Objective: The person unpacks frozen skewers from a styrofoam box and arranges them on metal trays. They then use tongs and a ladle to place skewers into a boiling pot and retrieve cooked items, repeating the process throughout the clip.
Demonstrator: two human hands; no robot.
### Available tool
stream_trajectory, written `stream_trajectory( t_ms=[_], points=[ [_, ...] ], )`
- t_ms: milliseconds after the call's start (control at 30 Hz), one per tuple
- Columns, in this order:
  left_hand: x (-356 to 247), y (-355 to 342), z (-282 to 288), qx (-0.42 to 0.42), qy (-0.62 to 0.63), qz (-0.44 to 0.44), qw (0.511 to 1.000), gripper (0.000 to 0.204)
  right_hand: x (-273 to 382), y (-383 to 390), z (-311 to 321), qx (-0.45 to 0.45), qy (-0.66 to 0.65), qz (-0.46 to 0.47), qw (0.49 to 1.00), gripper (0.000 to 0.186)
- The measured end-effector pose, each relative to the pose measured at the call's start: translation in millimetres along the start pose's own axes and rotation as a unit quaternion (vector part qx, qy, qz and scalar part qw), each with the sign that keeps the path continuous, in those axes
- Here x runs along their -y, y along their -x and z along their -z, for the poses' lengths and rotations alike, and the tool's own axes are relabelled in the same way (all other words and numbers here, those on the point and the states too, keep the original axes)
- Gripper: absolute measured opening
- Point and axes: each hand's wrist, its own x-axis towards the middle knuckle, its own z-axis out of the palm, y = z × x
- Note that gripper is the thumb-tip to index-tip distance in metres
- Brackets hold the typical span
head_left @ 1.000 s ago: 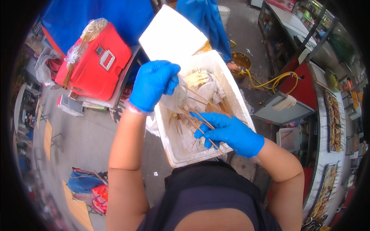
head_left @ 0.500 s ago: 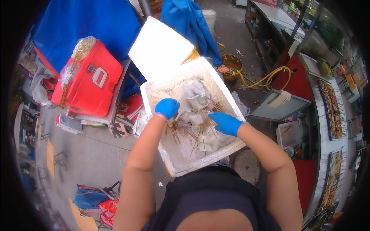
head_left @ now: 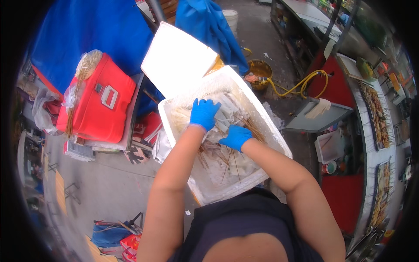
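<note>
A white foam box (head_left: 279,149) is in front of me, holding crumpled clear plastic bags (head_left: 224,114) and thin wooden skewers (head_left: 254,129). Both my hands wear blue gloves and reach into it. My left hand (head_left: 204,114) lies over the plastic at the box's middle, fingers spread and pointing away from me. To its right and nearer me, my right hand (head_left: 237,137) touches the plastic beside a bunch of skewers, with fingers apart and tips partly hidden. More skewers (head_left: 227,163) lie loose in the near part of the box.
The white lid (head_left: 176,56) stands beyond the box. At left, a red cooler (head_left: 102,102) carries bagged skewers. Behind are a yellow bucket (head_left: 260,70) and yellow hose (head_left: 301,89). Along the right runs a counter with trays of skewered food (head_left: 376,114).
My left hand has moved right and farther away, opening from a closed grip onto the plastic. My right hand has shifted slightly left, closer to it. The view has turned a little.
</note>
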Motion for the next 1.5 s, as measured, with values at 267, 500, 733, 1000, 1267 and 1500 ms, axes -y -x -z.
stream_trajectory(
  t_ms=[267, 500, 733, 1000, 1267, 1500],
  points=[
    [28, -33, 4, -0.013, 0.252, 0.115, 0.961, 0.018, -36, -3, -26, -0.051, -0.075, 0.047, 0.995, 0.025],
    [34, -22, 26, 0.055, 0.361, 0.212, 0.907, 0.029, -53, 27, 1, -0.02, -0.189, 0.128, 0.973, 0.027],
    [40, 34, 19, -0.161, 0.518, 0.274, 0.794, 0.033, -73, 124, 39, 0.047, -0.37, -0.002, 0.928, 0.026],
    [-92, 99, 72, 0.113, 0.91, 0.255, 0.305, 0.062, -59, 189, 35, -0.062, -0.331, 0.055, 0.94, 0.022],
    [-75, 92, 60, -0.077, 0.96, 0.23, 0.138, 0.061, -51, 185, 12, -0.193, -0.076, 0.242, 0.948, 0.022],
    [-36, 133, 49, -0.161, 0.928, 0.271, 0.2, 0.057, -26, 180, 43, -0.01, 0.011, 0.286, 0.958, 0.029]
  ],
)
